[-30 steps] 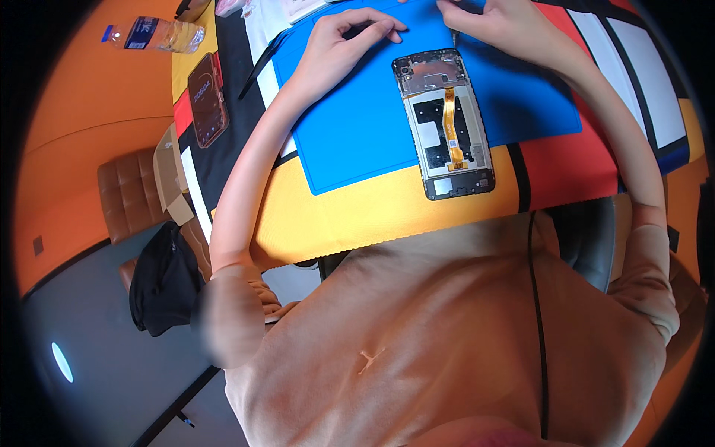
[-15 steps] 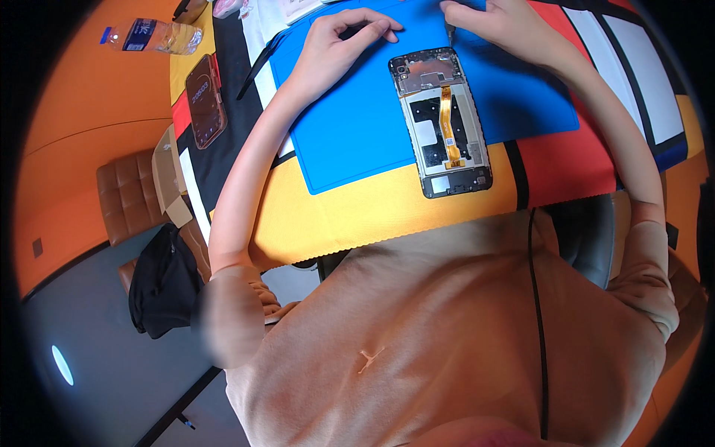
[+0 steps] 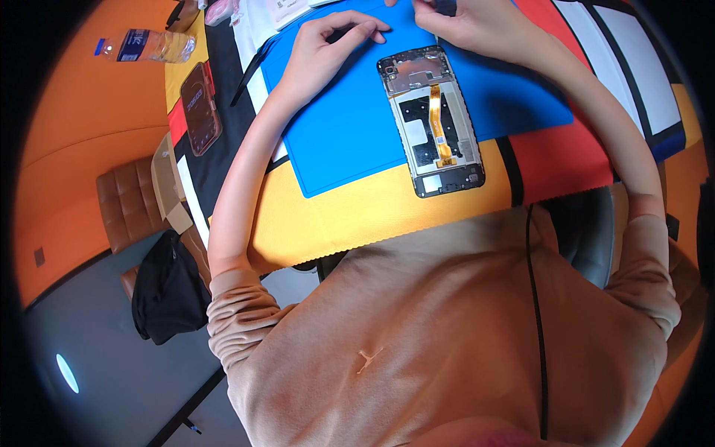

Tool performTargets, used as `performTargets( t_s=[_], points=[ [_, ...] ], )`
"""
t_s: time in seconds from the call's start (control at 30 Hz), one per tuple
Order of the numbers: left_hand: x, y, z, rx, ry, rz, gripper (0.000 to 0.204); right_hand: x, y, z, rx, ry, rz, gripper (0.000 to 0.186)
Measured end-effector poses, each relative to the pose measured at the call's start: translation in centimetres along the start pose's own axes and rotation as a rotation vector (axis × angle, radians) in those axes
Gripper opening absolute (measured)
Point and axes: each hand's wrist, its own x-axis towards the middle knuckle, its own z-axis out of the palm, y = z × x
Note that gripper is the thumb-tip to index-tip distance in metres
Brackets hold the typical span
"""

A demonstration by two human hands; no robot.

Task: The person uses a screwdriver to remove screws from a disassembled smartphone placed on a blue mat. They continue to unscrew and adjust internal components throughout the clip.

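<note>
The right hand (image 3: 465,27) is pinching a tool (image 3: 437,39), likely for control, the open phone (image 3: 432,123) lying nearside; the left hand (image 3: 325,49) is curling, contents unclear.

The top edge trims the right hand (image 3: 477,30), whose grip hides most of a slim tool (image 3: 437,39) — its kind cannot be told. The blue mat (image 3: 342,141) runs out of frame there too, as does a pink packet (image 3: 220,11). The opened smartphone's (image 3: 432,123) finest parts are too small to make out — likewise its flex cable's (image 3: 437,119) print.
</note>
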Motion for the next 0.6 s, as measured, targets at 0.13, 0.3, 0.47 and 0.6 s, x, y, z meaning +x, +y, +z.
performTargets(
  t_s=[0.13, 0.3, 0.47, 0.6],
  points=[
    [0.0, 0.4, 0.0, -0.026, -0.01, -0.044, 0.03, -0.8, 0.3, -0.1, 0.069, -0.029, 0.094, 0.021],
    [0.1, 1.0, 0.1, -0.054, 0.001, -0.09, 0.029, -0.3, 0.8, 0.2, -0.105, 0.028, -0.092, 0.02],
    [0.2, 1.5, 0.2, -0.06, 0.008, -0.118, 0.029, -0.9, -0.3, -0.5, -0.045, -0.021, 0.08, 0.016],
    [0.2, 1.9, 0.4, -0.054, 0.014, -0.155, 0.027, -1.1, -0.7, -0.4, -0.05, -0.008, 0.237, 0.014]
  ],
)
